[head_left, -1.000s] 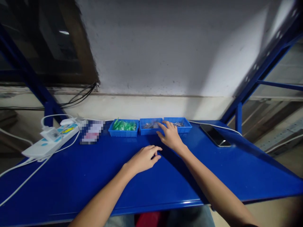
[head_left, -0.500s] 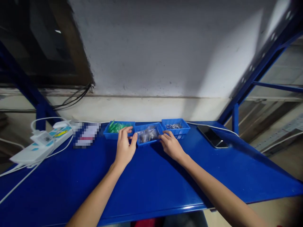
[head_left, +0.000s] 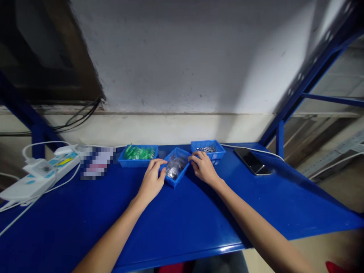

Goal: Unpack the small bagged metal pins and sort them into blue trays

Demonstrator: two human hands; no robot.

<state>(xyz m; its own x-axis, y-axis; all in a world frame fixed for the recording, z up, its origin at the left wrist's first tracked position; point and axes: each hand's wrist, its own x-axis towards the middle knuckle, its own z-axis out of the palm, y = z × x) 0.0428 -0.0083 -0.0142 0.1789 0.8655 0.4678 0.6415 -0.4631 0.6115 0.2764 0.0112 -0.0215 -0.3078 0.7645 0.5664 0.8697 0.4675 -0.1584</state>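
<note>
A small blue plastic bin point(head_left: 174, 183) with clear plastic bags of small metal parts point(head_left: 174, 168) stands turned at an angle between my hands. My left hand point(head_left: 152, 179) holds its left side, thumb near the front and fingers towards the back. At the bin's right corner, the curled fingers of my right hand point(head_left: 204, 167) grip the edge. Behind to the left is a second blue bin point(head_left: 133, 163) of green plastic-looking pieces point(head_left: 139, 152). A third blue bin point(head_left: 218, 154), holding loose shiny metal pieces point(head_left: 206, 149), sits just beyond my right hand.
A white power strip point(head_left: 40, 180) with plugs and cables lies on the left of the blue table point(head_left: 176, 223). Beside it is a blurred-out flat item point(head_left: 98, 163). A black phone point(head_left: 251, 161) rests at the right. Blue frame posts point(head_left: 280, 142) and a wall bound the table.
Both hands came to the middle bin, which was in line with the others. It has been drawn forward and turned, its front end now nearer me. The view has shifted slightly right.
</note>
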